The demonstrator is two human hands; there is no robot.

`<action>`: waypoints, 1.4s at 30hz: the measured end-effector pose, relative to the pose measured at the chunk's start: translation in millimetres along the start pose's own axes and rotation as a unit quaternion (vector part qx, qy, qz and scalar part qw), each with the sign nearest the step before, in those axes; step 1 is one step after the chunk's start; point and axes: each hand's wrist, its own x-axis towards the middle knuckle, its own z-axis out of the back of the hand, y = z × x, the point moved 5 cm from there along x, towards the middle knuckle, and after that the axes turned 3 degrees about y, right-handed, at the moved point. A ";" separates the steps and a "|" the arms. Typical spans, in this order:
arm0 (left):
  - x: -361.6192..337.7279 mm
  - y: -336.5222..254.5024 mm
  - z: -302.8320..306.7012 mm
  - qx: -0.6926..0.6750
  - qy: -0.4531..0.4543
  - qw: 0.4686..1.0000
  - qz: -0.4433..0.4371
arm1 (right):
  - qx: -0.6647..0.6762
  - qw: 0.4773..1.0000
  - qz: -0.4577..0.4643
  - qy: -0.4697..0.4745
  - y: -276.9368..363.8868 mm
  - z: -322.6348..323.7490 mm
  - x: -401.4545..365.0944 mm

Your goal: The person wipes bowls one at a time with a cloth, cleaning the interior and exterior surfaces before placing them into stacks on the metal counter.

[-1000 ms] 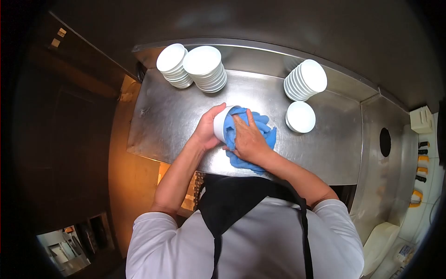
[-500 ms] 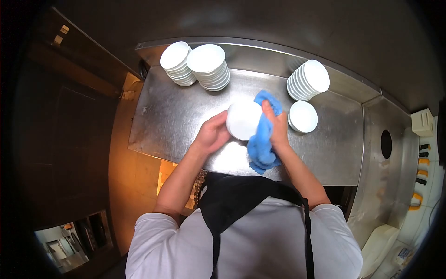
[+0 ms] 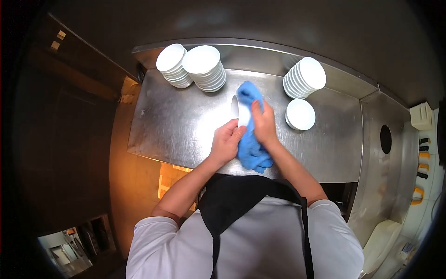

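Observation:
A white bowl [image 3: 242,114] is tilted on its side between my two hands, over the middle of the steel counter [image 3: 186,125]. My left hand [image 3: 226,141] grips its near edge with thumb and fingers. My right hand [image 3: 263,122] is closed on a blue cloth [image 3: 253,151], pressing it to the bowl's right side. The cloth hides much of the bowl, and its loose end hangs toward my apron. To the right of my right hand stands a short stack of white bowls [image 3: 300,115].
Two tall stacks of white bowls [image 3: 170,58] [image 3: 201,60] stand at the back left. Another tall bowl stack [image 3: 312,73] leans at the back right. A raised steel ledge [image 3: 255,45] runs along the back. Farther right, a steel surface has a round dark hole [image 3: 386,139].
The bowl has turned from its round face showing to nearly edge-on and shifted slightly left. My left hand moved right along its near edge; the cloth and right hand moved left.

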 end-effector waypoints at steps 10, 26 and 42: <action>89.7 -20.7 -4.4 0.490 -0.016 0.829 -0.269 | 0.108 0.980 -0.158 -0.052 -54.8 27.2 -43.8; 96.8 24.3 -110.4 0.545 0.256 0.713 -0.360 | 0.054 0.973 -0.080 -0.212 -21.8 157.7 -140.5; 84.4 22.4 -122.6 0.676 0.294 0.651 -0.182 | 0.038 0.960 -0.082 -0.265 -38.0 173.3 -157.6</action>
